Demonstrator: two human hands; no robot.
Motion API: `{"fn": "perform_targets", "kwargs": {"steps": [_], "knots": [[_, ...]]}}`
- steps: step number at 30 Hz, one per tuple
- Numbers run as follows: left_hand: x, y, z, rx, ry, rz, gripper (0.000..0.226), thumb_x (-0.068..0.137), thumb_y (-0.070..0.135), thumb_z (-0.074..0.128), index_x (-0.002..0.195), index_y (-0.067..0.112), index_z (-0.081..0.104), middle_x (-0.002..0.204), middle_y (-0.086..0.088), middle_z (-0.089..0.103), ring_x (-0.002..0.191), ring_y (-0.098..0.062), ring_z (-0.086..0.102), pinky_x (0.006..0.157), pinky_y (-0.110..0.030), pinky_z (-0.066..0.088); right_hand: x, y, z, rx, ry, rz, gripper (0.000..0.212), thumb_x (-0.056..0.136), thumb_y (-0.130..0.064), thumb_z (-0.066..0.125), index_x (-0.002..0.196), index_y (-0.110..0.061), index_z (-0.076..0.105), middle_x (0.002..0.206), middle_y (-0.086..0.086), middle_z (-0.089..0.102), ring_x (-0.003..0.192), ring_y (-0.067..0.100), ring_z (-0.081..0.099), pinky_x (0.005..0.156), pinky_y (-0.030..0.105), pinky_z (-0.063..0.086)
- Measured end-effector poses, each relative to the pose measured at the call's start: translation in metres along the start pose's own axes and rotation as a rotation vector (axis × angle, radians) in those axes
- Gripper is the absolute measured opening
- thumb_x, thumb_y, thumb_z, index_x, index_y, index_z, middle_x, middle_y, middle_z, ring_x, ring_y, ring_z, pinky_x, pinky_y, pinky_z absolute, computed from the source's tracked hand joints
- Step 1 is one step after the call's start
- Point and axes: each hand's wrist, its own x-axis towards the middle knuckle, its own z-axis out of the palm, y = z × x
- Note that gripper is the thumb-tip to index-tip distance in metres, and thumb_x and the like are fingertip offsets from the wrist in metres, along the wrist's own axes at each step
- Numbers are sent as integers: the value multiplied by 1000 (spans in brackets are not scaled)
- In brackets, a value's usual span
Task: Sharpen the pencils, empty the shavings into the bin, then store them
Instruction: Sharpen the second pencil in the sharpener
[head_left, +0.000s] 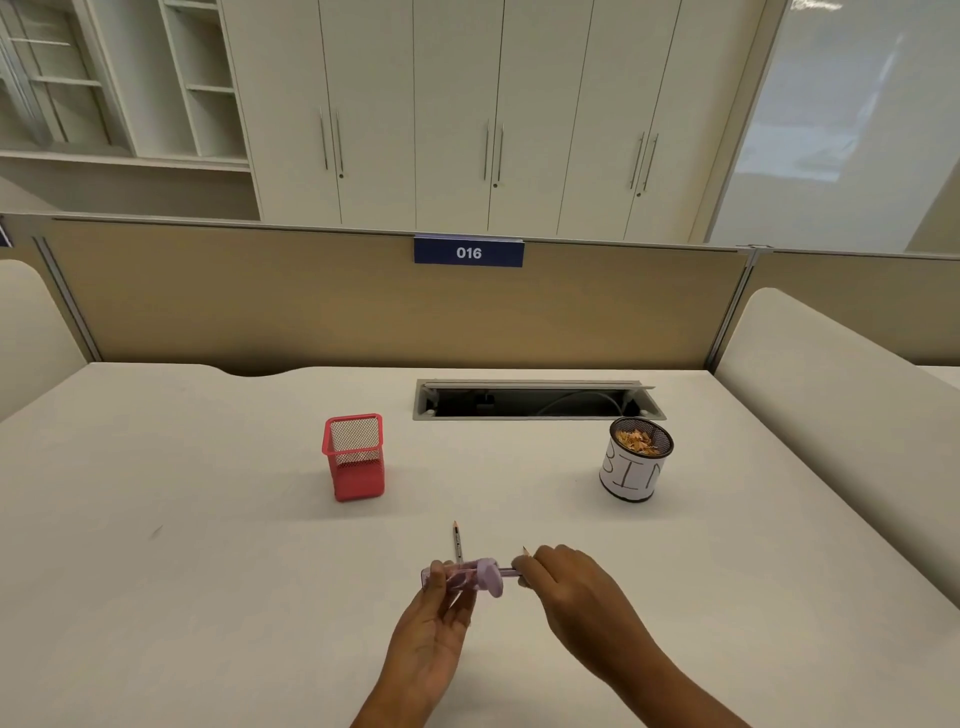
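Note:
My left hand (441, 603) grips a lilac pencil sharpener (475, 576) with a clear shavings box, held just above the desk. My right hand (566, 582) pinches a short pencil (508, 572) whose end sits in the sharpener's hole. A second pencil (457, 540) lies on the desk just behind the sharpener, tip pointing away from me. Another sharpened tip (524, 550) shows above my right fingers; what it belongs to is hidden. The red mesh pencil holder (355, 457) stands empty at centre left. The round mesh cup labelled BIN (636, 462) holds shavings at the right.
A white desk (208, 519) runs out to both sides. An open cable tray (535, 400) is set into it behind the bin. A tan divider panel (311, 301) with a sign reading 016 closes off the back, and padded side partitions (831, 405) flank the desk.

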Motion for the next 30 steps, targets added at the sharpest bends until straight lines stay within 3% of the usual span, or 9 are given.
{"fn": "perform_targets", "kwargs": {"steps": [4, 6, 10, 13, 16, 20, 24, 27, 30], "knots": [[2, 1, 9, -2, 25, 3, 27, 94, 17, 45, 82, -4, 58, 85, -21, 66, 88, -30, 60, 95, -38, 42, 10, 1, -2, -33, -82, 43, 29, 41, -18, 91, 59, -21, 69, 44, -4, 53, 33, 11, 45, 33, 16, 24], [5, 3, 13, 52, 15, 40, 26, 94, 16, 44, 80, 0, 59, 74, -18, 71, 85, -29, 61, 90, -34, 44, 15, -3, -5, 44, -172, 172, 12, 64, -21, 80, 69, -20, 70, 50, -4, 57, 42, 15, 48, 39, 21, 31], [7, 8, 13, 188, -47, 80, 30, 95, 14, 40, 77, 1, 59, 63, -10, 70, 71, -27, 66, 78, -32, 47, 21, 6, -7, 1183, -619, 1021, 35, 96, -19, 41, 67, -15, 60, 38, -12, 32, 31, 5, 28, 35, 15, 21], [8, 9, 11, 254, -57, 76, 26, 95, 15, 41, 82, 2, 60, 65, -10, 70, 74, -30, 62, 77, -32, 48, 19, 14, -7, 1620, -772, 1254, 34, 99, -22, 38, 74, -10, 57, 36, -9, 26, 28, 2, 19, 27, 11, 14], [9, 10, 15, 254, -14, 95, 29, 95, 13, 43, 76, 1, 62, 71, -15, 69, 74, -28, 64, 73, -31, 50, 22, 12, -9, 1331, -645, 1019, 21, 92, -23, 53, 74, -13, 58, 47, -5, 43, 34, 4, 30, 35, 14, 22], [8, 10, 16, 171, 6, 28, 23, 92, 9, 48, 77, -3, 61, 70, -16, 71, 66, -25, 69, 58, -26, 59, 22, 16, -12, 499, -353, 420, 10, 85, -19, 64, 91, -11, 66, 84, 4, 64, 68, 14, 57, 57, 19, 42], [6, 4, 12, 215, -76, -48, 21, 90, 6, 49, 95, -11, 61, 80, -18, 74, 81, -29, 66, 65, -26, 59, 18, 33, -15, -112, -40, -118, 15, 59, -9, 79, 61, -19, 70, 51, -5, 57, 41, 11, 50, 40, 16, 36], [9, 1, 5, 251, -93, -55, 20, 91, 4, 47, 97, -11, 60, 87, -21, 72, 76, -26, 70, 70, -24, 58, 19, 31, -23, -161, -157, -135, 6, 57, -17, 71, 60, -21, 68, 49, -5, 59, 38, 11, 51, 37, 19, 27], [13, -2, 0, 274, -87, -52, 16, 91, -1, 45, 93, -10, 58, 88, -25, 68, 79, -30, 67, 64, -22, 59, 22, 26, -21, 324, -558, 308, 20, 87, -18, 52, 78, -8, 68, 63, 0, 64, 54, 15, 51, 51, 25, 29]]}}
